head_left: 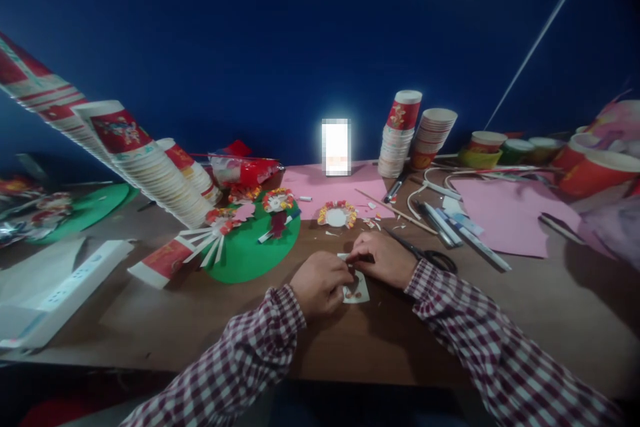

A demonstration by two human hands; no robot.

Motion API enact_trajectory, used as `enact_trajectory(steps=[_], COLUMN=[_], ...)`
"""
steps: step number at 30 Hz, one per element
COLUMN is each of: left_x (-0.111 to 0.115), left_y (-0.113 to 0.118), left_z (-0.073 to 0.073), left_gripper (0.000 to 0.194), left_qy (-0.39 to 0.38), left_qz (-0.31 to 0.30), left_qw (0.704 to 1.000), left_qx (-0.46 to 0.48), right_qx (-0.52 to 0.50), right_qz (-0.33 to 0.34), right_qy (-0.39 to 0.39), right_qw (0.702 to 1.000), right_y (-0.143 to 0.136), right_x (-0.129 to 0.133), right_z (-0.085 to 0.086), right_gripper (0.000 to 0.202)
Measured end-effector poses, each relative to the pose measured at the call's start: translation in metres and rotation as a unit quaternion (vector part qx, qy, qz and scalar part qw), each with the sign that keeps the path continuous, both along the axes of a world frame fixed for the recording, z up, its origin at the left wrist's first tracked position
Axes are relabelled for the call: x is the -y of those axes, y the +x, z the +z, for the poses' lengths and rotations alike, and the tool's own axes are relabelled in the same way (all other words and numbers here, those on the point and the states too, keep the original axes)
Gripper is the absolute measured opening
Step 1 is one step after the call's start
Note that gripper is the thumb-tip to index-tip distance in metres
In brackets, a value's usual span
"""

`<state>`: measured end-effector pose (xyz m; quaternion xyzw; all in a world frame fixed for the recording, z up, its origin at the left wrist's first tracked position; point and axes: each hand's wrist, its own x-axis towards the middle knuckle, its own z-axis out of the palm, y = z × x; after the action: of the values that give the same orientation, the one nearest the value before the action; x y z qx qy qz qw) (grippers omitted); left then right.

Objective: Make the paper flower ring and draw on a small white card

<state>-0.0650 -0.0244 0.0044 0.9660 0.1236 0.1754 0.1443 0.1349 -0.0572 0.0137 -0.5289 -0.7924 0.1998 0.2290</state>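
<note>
My left hand and my right hand meet low over the table at the centre, with fingers closed. Between them is a small white paper piece with reddish-brown spots. Its upper part is hidden by my fingers, which pinch it from both sides. Black-handled scissors lie by my right wrist. Just beyond my hands a flower-like ring with red and yellow edging and a pale centre rests at the edge of pink paper, among small paper scraps.
On the left, leaning stacks of paper cups, a cut cup, a green disc and a white power strip. Farther right are upright cup stacks, several markers, a wooden stick and another pink sheet.
</note>
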Motion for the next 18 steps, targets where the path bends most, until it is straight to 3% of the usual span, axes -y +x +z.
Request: enact_trajectory(steps=[18], left_x=[0.0007], left_y=[-0.0054], left_z=[-0.0057], left_gripper=[0.025], left_qy=[-0.051], left_qz=[-0.011], left_qw=[0.998], left_qx=[0.034], right_qx=[-0.016], right_qz=[0.008], right_qy=[0.006], right_qw=[1.0], right_y=[0.0011], right_x=[-0.0012], right_z=[-0.0039], right_gripper=[0.013])
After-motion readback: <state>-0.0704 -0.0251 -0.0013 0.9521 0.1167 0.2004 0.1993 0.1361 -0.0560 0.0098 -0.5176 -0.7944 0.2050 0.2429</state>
